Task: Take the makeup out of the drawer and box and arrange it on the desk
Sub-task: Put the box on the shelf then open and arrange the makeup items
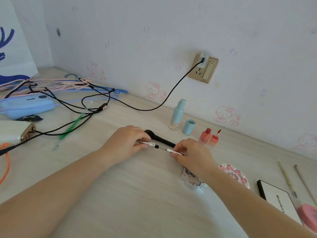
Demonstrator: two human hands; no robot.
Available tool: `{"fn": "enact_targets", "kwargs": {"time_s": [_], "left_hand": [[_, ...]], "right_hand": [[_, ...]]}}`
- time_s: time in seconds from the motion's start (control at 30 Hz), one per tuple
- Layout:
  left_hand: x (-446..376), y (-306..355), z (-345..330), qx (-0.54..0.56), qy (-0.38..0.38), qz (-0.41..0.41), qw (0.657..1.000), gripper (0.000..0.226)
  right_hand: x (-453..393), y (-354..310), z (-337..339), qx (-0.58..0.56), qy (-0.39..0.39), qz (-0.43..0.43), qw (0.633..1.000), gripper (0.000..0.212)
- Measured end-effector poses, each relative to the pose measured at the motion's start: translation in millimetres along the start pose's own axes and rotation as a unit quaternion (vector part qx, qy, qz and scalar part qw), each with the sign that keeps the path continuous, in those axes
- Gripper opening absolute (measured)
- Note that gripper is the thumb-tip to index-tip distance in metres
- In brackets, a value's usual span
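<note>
Desk [140, 194]: pale wood grain. Wall [171, 31]: white, faint pink cat print. Pump bottle [177, 114] and cap [188, 127]: light blue. Two small bottles [209, 136]: coral red. Brush [159, 139]: black. Hangers [51, 84]: pink, blue. Cable [175, 86]: black.

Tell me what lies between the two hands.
In the head view, a thin wand spans the gap between the left hand and right hand, joining two silver pieces; a black brush lies just behind.

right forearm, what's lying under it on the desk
A silver embossed compact and a pink floral-rimmed compact lie on the desk beneath the right forearm. The forearm covers their middles, so lids and contents are hidden.
</note>
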State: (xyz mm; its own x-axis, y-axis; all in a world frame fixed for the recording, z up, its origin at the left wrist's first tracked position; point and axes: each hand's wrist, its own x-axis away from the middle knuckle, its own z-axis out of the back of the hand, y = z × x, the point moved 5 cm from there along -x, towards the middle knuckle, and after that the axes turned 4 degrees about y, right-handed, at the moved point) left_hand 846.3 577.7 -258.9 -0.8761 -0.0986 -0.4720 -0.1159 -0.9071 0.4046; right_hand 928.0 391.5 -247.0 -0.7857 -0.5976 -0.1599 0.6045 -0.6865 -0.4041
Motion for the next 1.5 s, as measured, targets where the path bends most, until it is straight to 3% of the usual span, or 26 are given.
{"fn": "enact_targets", "kwargs": {"time_s": [0.37, 0.53, 0.8, 0.97, 1.2, 1.5], "left_hand": [[-6.7, -12.7, -10.6, -0.034, -0.029, 0.023, 0.999, 0.019], [-6.4, -9.9, -5.9, -0.034, -0.024, 0.036, 0.999, 0.037], [-25.2, 53.1, 4.4, -0.031, -0.005, -0.034, 0.999, 0.032], [-51.3, 114.5, -22.2, -0.008, -0.034, -0.082, 0.996, 0.031], [-95.2, 216.2, -103.9, 0.028, -0.12, -0.152, 0.981, 0.03], [-147.6, 308.8, -205.4, -0.009, -0.188, -0.203, 0.961, 0.038]], "right_hand": [[-11.5, -4.3, -11.3, 0.105, 0.017, 0.056, 0.993, 0.021], [-10.1, -4.5, -10.6, 0.101, 0.018, 0.058, 0.993, 0.027], [17.8, 6.3, 26.6, 0.068, 0.05, 0.076, 0.994, 0.028], [47.0, 48.6, 74.0, 0.058, 0.083, 0.05, 0.994, 0.025], [97.0, 169.6, 148.0, 0.069, 0.142, -0.078, 0.984, 0.018], [117.2, 272.9, 161.5, 0.141, 0.084, -0.203, 0.965, 0.02]]}}
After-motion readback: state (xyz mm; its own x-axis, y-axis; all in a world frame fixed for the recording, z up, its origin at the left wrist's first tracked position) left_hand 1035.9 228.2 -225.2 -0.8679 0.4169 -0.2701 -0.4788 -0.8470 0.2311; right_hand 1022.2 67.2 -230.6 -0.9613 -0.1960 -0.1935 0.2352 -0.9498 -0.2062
